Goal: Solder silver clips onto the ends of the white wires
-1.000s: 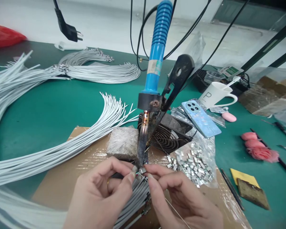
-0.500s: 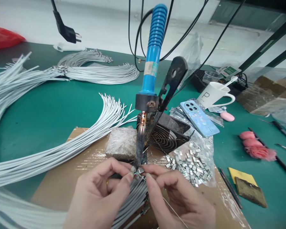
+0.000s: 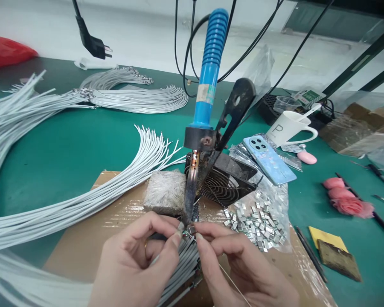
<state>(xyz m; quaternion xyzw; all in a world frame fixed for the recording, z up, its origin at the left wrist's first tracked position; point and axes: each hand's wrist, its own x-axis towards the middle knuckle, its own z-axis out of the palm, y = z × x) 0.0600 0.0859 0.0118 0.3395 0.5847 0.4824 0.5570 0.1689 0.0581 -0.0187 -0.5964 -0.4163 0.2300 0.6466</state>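
Observation:
My left hand point(image 3: 144, 251) is closed in a pinch, thumb against forefinger, on a white cable's end where tiny coloured wires show. A small metal connector point(image 3: 191, 230) lies between both hands' fingertips, right under the tip of an upright blue-handled soldering iron point(image 3: 189, 192) clamped in a black stand. My right hand point(image 3: 233, 260) pinches a thin solder wire point(image 3: 234, 283), which trails down below its palm. The fingertips partly hide the joint, so I cannot tell whether the iron touches the connector. Beneath the hands runs a bundle of grey-white cables point(image 3: 181, 260).
Loose metal connectors point(image 3: 259, 224) lie on a plastic bag at right, beside a black fan point(image 3: 225, 181). A whitish block point(image 3: 164, 192) sits behind my left hand. White cable bundles point(image 3: 115, 192) spread leftward. A phone point(image 3: 269, 160), mug point(image 3: 289, 128) and yellow sponge point(image 3: 328, 238) are at right.
The whole view has shifted slightly, so things sit a little farther right. Both hands keep their pinches at the iron's tip, with the connector turned slightly.

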